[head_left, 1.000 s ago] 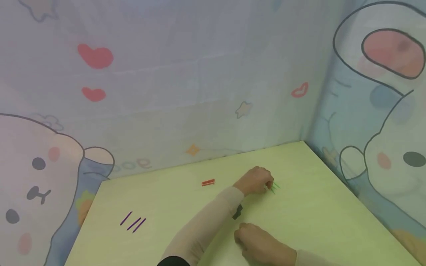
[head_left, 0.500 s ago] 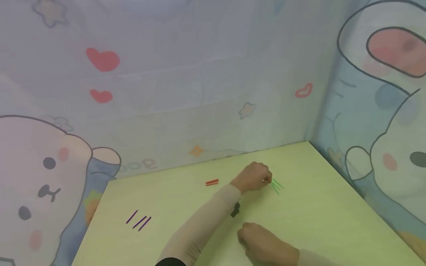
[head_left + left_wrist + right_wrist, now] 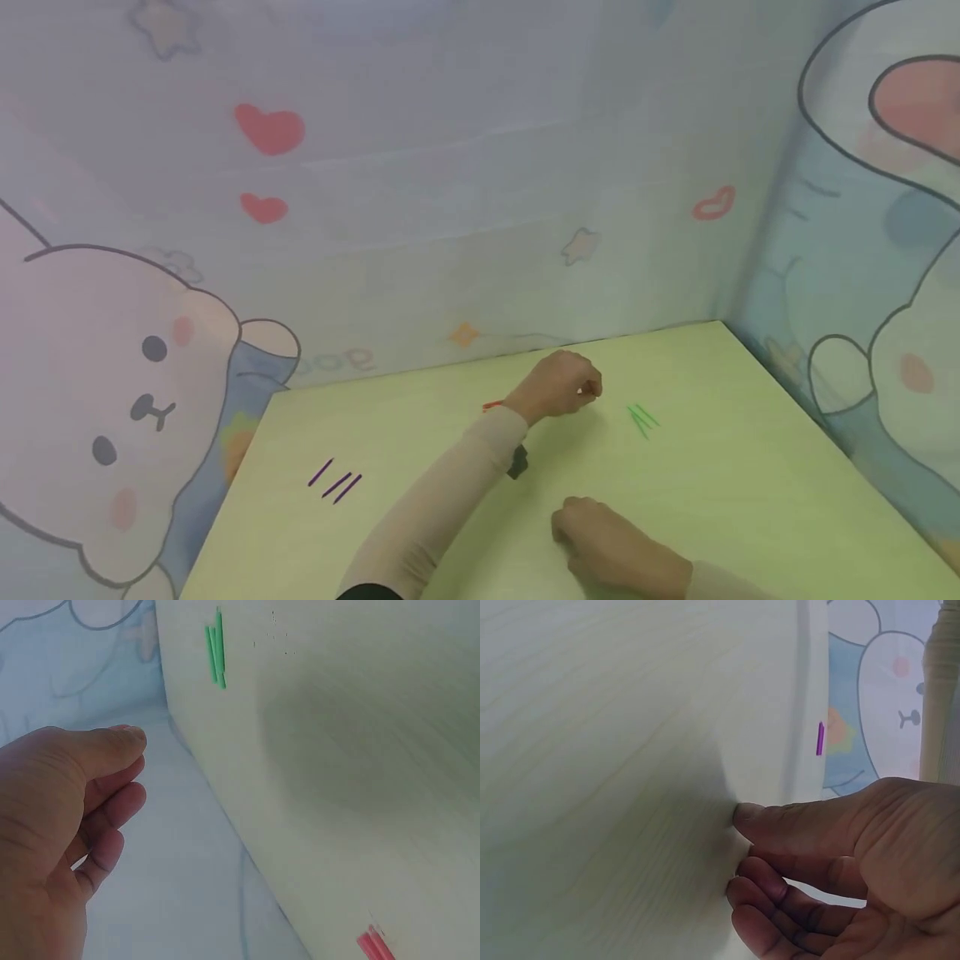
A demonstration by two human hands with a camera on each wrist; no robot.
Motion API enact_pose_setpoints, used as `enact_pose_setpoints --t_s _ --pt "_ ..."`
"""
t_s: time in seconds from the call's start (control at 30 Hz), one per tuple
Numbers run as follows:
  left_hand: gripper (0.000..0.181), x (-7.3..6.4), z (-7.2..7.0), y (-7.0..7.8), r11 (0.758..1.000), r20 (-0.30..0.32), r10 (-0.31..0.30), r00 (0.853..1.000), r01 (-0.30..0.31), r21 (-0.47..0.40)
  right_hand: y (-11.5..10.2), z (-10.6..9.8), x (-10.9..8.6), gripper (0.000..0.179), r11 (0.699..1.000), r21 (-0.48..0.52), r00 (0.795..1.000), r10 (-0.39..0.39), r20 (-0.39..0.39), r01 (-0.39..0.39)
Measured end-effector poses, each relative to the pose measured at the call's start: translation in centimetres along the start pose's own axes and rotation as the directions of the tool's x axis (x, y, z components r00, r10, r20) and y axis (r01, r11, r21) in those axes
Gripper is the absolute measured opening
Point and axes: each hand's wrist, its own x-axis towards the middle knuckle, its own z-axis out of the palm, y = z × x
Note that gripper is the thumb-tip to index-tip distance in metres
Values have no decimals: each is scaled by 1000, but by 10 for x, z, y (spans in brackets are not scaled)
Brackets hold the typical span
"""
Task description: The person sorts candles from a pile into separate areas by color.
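In the head view my left hand point(image 3: 558, 385) hovers over the far part of the table, its fingers loosely curled with nothing between them. To its right, apart from it, lie slim green sticks point(image 3: 642, 420); the left wrist view shows these green sticks point(image 3: 216, 649) close together. Red sticks point(image 3: 492, 406) lie behind my left wrist, partly hidden in the head view; their ends point(image 3: 375, 945) show in the left wrist view. Nearer the front, my right hand point(image 3: 618, 546) is low at the table with loosely bent fingers, holding nothing visible.
Three thin purple sticks point(image 3: 335, 481) lie side by side on the left of the pale yellow-green table point(image 3: 750, 467). A printed cloth point(image 3: 420, 208) with cartoon bears and hearts stands behind and beside the table. A dark device point(image 3: 517, 461) sits under my left wrist.
My left hand has left the green sticks, moving up and to the left. The red sticks are now partly covered by that arm. My right hand keeps nearly the same pose; the head view has shifted.
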Motion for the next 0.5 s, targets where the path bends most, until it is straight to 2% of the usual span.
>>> enact_pose_setpoints --t_s 0.23,0.5 --pt "8 -25 -13 -9 995 -29 -98 995 97 -38 10 -2 1 24 997 -20 997 -73 -25 73" --pt "7 -66 -33 -24 981 -107 -186 977 178 -83 15 -10 3 29 998 48 1000 -28 -7 29"
